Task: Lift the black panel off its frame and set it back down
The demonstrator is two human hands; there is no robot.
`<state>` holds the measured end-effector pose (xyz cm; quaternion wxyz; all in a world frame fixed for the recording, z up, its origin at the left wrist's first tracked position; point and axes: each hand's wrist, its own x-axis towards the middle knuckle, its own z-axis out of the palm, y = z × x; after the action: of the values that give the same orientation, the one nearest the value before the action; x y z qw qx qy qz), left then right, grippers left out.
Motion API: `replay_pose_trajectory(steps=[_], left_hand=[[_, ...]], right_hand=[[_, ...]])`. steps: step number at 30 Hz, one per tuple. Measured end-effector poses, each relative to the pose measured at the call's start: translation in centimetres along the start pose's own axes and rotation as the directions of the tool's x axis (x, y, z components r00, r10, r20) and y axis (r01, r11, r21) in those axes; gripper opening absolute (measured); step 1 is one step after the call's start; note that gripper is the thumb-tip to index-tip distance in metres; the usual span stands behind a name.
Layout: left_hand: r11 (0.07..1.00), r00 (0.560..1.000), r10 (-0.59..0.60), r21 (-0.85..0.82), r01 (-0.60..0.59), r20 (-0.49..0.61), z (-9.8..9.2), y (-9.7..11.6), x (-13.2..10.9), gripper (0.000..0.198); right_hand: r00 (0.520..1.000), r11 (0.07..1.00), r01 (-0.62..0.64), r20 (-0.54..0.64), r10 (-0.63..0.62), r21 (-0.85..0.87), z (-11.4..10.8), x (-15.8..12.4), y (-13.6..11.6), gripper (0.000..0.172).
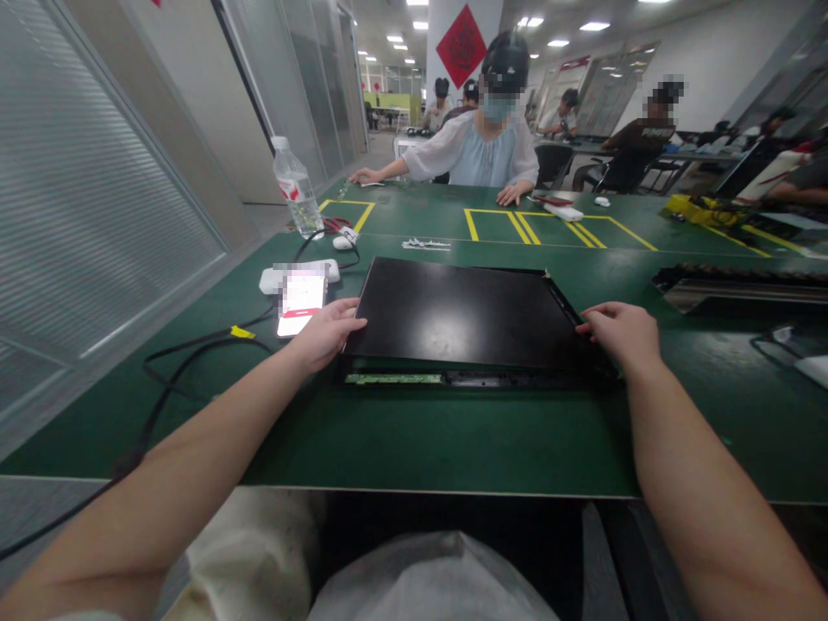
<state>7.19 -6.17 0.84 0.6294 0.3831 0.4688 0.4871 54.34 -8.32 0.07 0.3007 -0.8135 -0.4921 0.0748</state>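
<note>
1. Spanning the view, the green bench carries every item. A co-worker sits at its far side, hands well apart from the panel.
2. The black panel lies flat at centre, over a frame showing a green circuit strip along the near edge.
3. The left hand grips the panel's left edge, thumb on top. The right hand lies curled on the right edge; whether it clamps cannot be told.
4. Judgement: an equal hold at both edges, with the panel kept level, would spare the strip.
5. The phone and cable lie just beside the left hand and are best kept clear.
</note>
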Motion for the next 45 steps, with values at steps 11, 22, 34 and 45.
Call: replay_pose_trajectory(steps=[11,22,34,45], left_hand=[[1.0,1.0,-0.005,-0.01,0.005,-0.003,0.0,0.0,0.1,0.046],[1.0,1.0,-0.003,0.004,0.003,0.007,-0.5,-0.2,0.3,0.05],[1.0,1.0,0.003,0.015,-0.003,0.006,-0.6,-0.4,0.4,0.054],[0.999,1.0,0.022,0.045,-0.021,-0.019,-0.2,-0.2,0.2,0.043]], right_hand=[[0.994,0.993,-0.113,0.011,0.112,0.024,-0.5,-1.0,-1.7,0.013],[0.992,0.979,-0.121,0.051,0.114,0.166,0.0,-0.2,-0.1,0.015],[0.987,0.977,-0.153,0.061,0.146,0.146,-0.1,-0.4,-0.6,0.013],[0.986,0.973,-0.161,0.06,0.153,0.165,-0.1,-0.4,-0.7,0.013]])
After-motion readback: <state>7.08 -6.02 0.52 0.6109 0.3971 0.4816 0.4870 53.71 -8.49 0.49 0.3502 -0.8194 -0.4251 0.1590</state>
